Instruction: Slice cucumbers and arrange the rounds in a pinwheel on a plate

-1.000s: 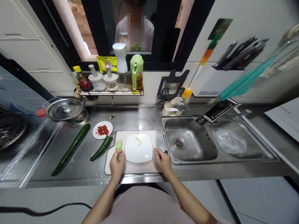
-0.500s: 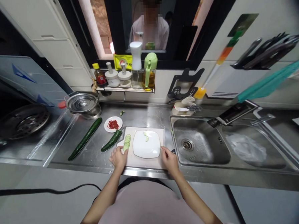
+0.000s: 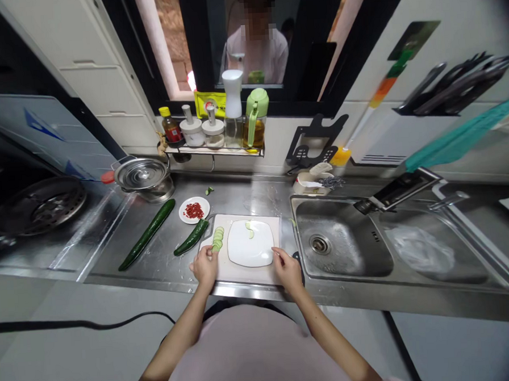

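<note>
A white cutting board (image 3: 242, 273) lies on the steel counter with a square white plate (image 3: 251, 251) on it. Two cucumber slices (image 3: 250, 229) rest at the plate's far edge. A row of cucumber slices (image 3: 218, 238) lies on the board left of the plate. My left hand (image 3: 204, 268) is at the near end of that row, fingers pinched on a slice. My right hand (image 3: 286, 268) rests at the plate's near right corner, fingers curled, fingertip touching the plate's edge.
A whole cucumber (image 3: 146, 233), a shorter cucumber piece (image 3: 191, 237) and a small dish of red chilli bits (image 3: 194, 210) lie left of the board. A lidded pot (image 3: 141, 176) stands behind. The sink (image 3: 343, 248) is on the right, condiment bottles (image 3: 233, 109) on a shelf.
The camera view shifted right and up early on. My left hand stayed at the near end of the slice row; my right hand stayed by the plate's corner.
</note>
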A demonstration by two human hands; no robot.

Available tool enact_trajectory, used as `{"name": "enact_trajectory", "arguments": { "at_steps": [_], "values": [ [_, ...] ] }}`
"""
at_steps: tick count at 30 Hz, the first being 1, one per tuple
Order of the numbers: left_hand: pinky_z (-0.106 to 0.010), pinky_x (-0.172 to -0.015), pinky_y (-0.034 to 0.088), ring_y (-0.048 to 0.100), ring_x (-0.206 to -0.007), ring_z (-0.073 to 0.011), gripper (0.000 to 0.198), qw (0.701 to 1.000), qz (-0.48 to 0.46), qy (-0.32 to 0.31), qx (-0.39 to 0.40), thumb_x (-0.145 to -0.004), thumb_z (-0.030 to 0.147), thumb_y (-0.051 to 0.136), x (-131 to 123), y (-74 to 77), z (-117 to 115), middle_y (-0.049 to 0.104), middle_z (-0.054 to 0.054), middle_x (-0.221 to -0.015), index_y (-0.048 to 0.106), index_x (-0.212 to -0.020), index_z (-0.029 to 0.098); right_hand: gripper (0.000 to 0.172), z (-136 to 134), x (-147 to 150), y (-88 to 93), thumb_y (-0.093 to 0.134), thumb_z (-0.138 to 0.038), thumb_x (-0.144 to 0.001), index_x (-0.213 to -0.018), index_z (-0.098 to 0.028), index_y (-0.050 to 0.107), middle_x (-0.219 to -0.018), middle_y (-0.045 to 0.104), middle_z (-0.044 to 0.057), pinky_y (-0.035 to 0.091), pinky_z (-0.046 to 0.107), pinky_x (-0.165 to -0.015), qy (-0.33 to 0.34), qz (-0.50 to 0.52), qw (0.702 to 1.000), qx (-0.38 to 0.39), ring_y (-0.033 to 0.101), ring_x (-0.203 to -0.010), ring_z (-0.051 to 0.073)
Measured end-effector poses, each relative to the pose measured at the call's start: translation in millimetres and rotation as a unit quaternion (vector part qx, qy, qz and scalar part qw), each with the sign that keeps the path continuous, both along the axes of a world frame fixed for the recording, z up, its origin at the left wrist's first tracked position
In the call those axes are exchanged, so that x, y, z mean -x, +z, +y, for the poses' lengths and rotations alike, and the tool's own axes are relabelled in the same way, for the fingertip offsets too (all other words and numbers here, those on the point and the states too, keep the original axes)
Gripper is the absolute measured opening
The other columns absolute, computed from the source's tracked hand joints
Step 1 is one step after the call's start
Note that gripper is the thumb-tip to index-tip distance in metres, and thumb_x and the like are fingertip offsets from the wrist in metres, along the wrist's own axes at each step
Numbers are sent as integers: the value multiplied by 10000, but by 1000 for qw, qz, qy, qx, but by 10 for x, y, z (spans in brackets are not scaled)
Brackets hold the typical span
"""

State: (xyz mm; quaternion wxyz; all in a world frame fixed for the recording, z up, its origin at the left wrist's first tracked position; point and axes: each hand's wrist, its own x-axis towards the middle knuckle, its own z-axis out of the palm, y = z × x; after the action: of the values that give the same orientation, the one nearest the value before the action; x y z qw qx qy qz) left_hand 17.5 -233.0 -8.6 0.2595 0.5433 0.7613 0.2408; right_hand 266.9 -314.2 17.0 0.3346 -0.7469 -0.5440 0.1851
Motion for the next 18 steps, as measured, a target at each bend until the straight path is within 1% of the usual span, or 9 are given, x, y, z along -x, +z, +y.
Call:
{"name": "enact_trajectory", "arguments": {
  "at_steps": [2, 3, 5, 7, 9, 11, 13, 15, 18],
  "values": [
    [-340, -836, 424, 614, -855, -201, 279, 994, -109, 7, -11, -801, 401, 608, -61, 54, 33, 679, -37, -851, 671, -983, 198, 446, 37, 51, 60, 378, -410, -893, -1072, -167, 707, -733, 708, 65, 469, 271, -677, 0, 19, 1000, 5, 629, -650, 182],
    [-320, -809, 442, 620, -822, -187, 315, 985, -174, 6, -15, -785, 419, 622, -103, 98, 56, 685, -46, -852, 677, -977, 175, 441, 69, 81, 101, 386, -412, -889, -1064, -166, 708, -699, 692, 55, 465, 266, -669, 1, 30, 1000, 5, 616, -635, 176],
    [-297, -780, 465, 629, -806, -176, 381, 956, -293, -11, -18, -748, 449, 655, -195, 226, 106, 699, -72, -869, 692, -958, 133, 419, 162, 149, 203, 414, -412, -875, -1044, -165, 707, -676, 668, 39, 458, 257, -660, 10, 59, 998, 1, 594, -627, 163],
    [-292, -789, 473, 634, -839, -179, 408, 927, -370, -48, -15, -708, 458, 691, -286, 397, 146, 712, -89, -913, 709, -938, 122, 383, 285, 221, 327, 460, -410, -852, -1016, -164, 702, -695, 658, 33, 453, 248, -652, 24, 98, 995, -6, 583, -645, 155],
    [-291, -802, 473, 634, -859, -180, 408, 907, -412, -91, -3, -682, 448, 711, -365, 586, 169, 718, -89, -939, 723, -934, 127, 352, 416, 289, 458, 501, -404, -829, -1003, -164, 692, -780, 674, 43, 455, 245, -665, 38, 145, 989, -22, 585, -702, 153],
    [-289, -808, 474, 633, -862, -177, 400, 892, -435, -123, 5, -675, 440, 718, -433, 761, 177, 719, -83, -938, 728, -932, 135, 328, 531, 346, 583, 541, -403, -806, -990, -171, 683, -879, 688, 54, 458, 250, -694, 59, 186, 980, -32, 589, -774, 159],
    [-285, -806, 475, 632, -853, -172, 394, 876, -457, -150, 7, -664, 422, 739, -494, 895, 177, 718, -73, -918, 727, -940, 142, 287, 615, 386, 694, 567, -402, -794, -931, -176, 680, -887, 688, 47, 456, 256, -714, 90, 225, 970, -29, 588, -802, 160],
    [-283, -802, 476, 631, -834, -166, 392, 865, -473, -170, 7, -661, 404, 758, -547, 979, 177, 715, -63, -889, 722, -954, 146, 247, 664, 408, 784, 581, -404, -791, -838, -175, 662, -824, 677, 31, 451, 257, -712, 113, 269, 956, -32, 582, -780, 153],
    [-282, -802, 474, 628, -820, -161, 360, 859, -478, -184, 4, -671, 383, 767, -608, 1028, 179, 715, -59, -877, 724, -941, 149, 228, 685, 409, 880, 604, -399, -777, -722, -179, 615, -719, 635, 4, 440, 247, -678, 120, 329, 936, -35, 557, -705, 131]
  ]
}}
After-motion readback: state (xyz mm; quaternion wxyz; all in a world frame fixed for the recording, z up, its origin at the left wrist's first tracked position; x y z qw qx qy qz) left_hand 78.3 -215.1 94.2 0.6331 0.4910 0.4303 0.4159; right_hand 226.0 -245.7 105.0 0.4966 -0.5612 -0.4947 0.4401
